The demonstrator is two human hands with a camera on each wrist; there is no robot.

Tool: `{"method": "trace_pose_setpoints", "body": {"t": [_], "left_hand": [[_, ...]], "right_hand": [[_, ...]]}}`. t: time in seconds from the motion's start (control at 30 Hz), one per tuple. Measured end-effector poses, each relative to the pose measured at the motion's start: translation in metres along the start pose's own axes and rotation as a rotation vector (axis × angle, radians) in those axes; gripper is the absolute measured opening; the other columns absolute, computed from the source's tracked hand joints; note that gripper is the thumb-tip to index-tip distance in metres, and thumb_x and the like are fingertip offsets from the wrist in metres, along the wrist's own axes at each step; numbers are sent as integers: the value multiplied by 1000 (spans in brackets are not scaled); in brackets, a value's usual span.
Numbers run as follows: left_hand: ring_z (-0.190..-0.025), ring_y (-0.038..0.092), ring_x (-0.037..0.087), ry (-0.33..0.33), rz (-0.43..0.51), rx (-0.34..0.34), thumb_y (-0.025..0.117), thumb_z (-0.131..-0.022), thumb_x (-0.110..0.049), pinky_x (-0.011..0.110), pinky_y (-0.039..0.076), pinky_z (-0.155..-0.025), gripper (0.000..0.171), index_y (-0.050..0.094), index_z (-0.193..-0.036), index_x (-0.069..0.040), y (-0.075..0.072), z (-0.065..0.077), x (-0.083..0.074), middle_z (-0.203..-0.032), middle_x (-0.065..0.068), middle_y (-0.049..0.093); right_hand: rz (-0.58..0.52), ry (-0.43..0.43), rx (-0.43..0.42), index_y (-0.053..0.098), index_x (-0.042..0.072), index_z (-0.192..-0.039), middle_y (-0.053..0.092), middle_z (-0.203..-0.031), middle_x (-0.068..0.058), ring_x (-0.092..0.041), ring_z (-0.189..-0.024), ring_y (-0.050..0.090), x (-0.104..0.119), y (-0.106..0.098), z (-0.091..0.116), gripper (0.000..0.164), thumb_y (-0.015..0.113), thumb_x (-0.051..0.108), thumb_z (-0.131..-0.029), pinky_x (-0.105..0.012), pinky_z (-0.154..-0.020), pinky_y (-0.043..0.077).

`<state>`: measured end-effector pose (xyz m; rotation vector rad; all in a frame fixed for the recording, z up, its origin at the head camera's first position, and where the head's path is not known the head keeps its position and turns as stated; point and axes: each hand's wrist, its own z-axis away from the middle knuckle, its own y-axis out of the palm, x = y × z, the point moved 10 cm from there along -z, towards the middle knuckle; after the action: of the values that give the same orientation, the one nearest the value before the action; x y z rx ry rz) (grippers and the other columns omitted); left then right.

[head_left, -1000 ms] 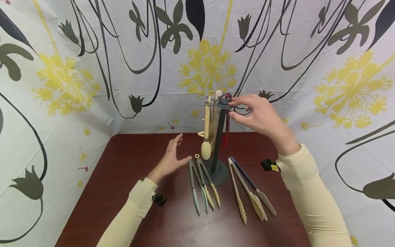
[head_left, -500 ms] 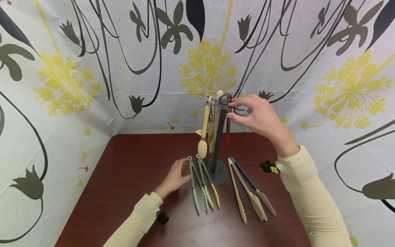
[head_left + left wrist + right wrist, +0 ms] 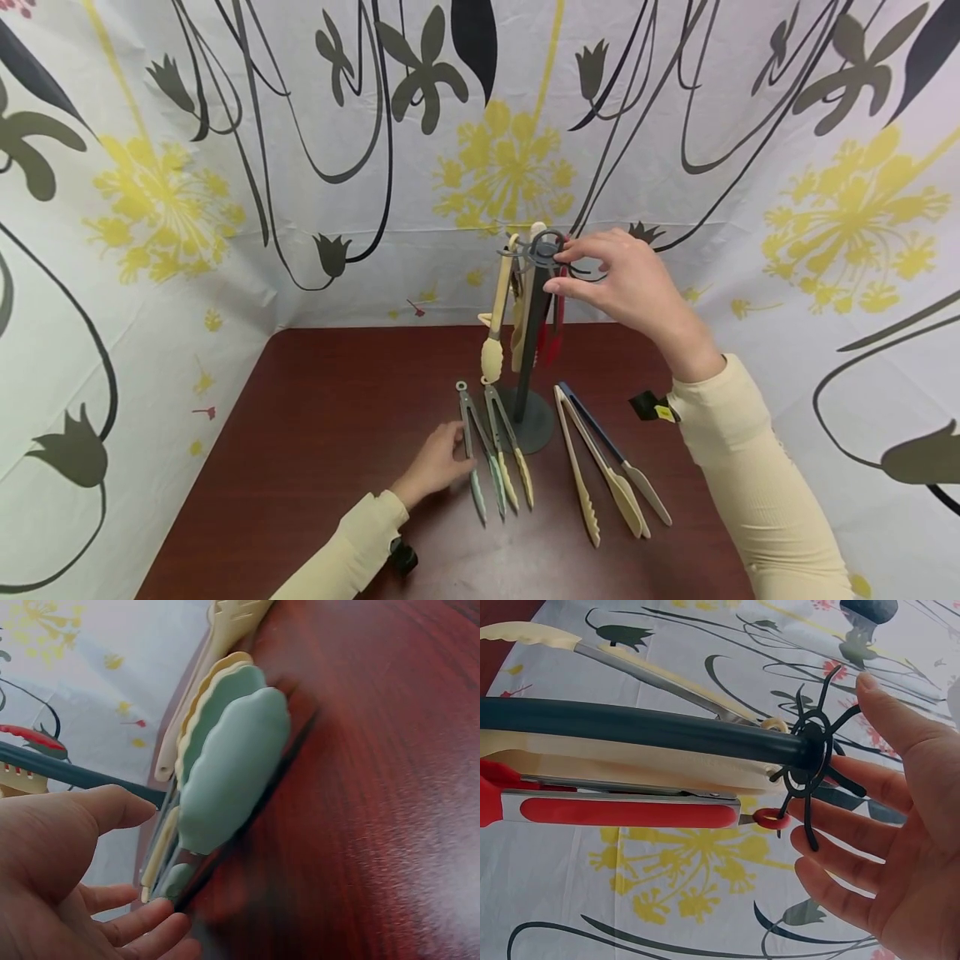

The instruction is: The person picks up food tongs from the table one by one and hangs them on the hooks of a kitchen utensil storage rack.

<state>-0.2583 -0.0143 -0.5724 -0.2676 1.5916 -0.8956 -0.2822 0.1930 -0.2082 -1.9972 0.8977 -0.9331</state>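
A dark stand (image 3: pixel 531 350) with a round base rises at the table's middle. At its hooked top (image 3: pixel 810 754), my right hand (image 3: pixel 626 279) touches the hooks, fingers extended behind them and thumb apart in the right wrist view. Cream-tipped tongs (image 3: pixel 492 358) and red-handled tongs (image 3: pixel 630 812) hang from the hooks. My left hand (image 3: pixel 438 462) is low beside grey tongs with mint tips (image 3: pixel 236 772), thumb and fingers spread around their side in the left wrist view without closing on them. Grey tongs with yellow tips (image 3: pixel 525 479) lie right alongside.
Right of the stand, cream tongs (image 3: pixel 576 467) and blue-handled tongs (image 3: pixel 600 433) lie splayed on the dark red table (image 3: pixel 330 392). A flower-patterned cloth (image 3: pixel 300 208) surrounds the table at the back and sides.
My left hand has come down and nearer along the mint-tipped tongs. The hooked top has turned a little, swinging the hanging red tongs rightward. The yellow-tipped tongs' ring end has shifted slightly right.
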Motion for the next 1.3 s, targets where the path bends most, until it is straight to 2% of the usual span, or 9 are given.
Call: {"method": "trace_pose_setpoints", "body": {"t": [0.27, 0.47, 0.67, 0.8, 1.07, 1.3], "left_hand": [[-113, 58, 34, -31, -24, 14, 74, -85, -24, 49, 51, -91, 69, 46, -141, 3, 5, 6, 0, -122, 21, 60], [-115, 57, 34, -59, -47, 15, 74, -85, -27, 49, 51, -91, 70, 46, -143, 1, 7, 7, 4, -124, 20, 60], [-116, 58, 34, -74, -50, 2, 77, -82, -32, 48, 52, -91, 76, 45, -143, 1, 9, 9, 5, -127, 21, 60], [-116, 57, 34, -77, -55, 2, 80, -81, -34, 47, 52, -89, 80, 45, -143, 1, 10, 10, 3, -127, 21, 59], [-116, 55, 32, -94, -76, 2, 80, -81, -37, 45, 53, -88, 81, 44, -144, -1, 11, 10, 4, -127, 18, 59], [-118, 55, 34, -98, -68, 21, 80, -80, -32, 45, 53, -88, 81, 43, -145, 1, 11, 8, 5, -129, 19, 58]], "right_hand": [[-8, 6, -49, 75, 14, -103, 70, -119, -7, -26, -108, 60, -1, -2, -1, 39, 83, 42, -77, -41, -81, 47], [-19, 33, -59, 74, 11, -100, 69, -122, -7, -27, -115, 58, -2, -1, -1, 40, 83, 41, -76, -45, -84, 47], [-24, 38, -48, 70, 11, -99, 67, -111, -6, -26, -111, 55, -2, 1, -1, 39, 83, 41, -77, -45, -85, 47], [-46, 63, -14, 64, 13, -109, 66, -112, -6, -26, -109, 55, -5, 3, -2, 49, 83, 44, -76, -47, -89, 46], [-93, 131, 80, 41, 26, -149, 64, -119, -6, -26, -112, 52, -11, 5, -9, 87, 78, 57, -76, -50, -90, 42], [-76, 118, 128, 38, 30, -152, 63, -120, -6, -25, -112, 51, -11, 9, -13, 89, 76, 60, -77, -49, -90, 41]]}}
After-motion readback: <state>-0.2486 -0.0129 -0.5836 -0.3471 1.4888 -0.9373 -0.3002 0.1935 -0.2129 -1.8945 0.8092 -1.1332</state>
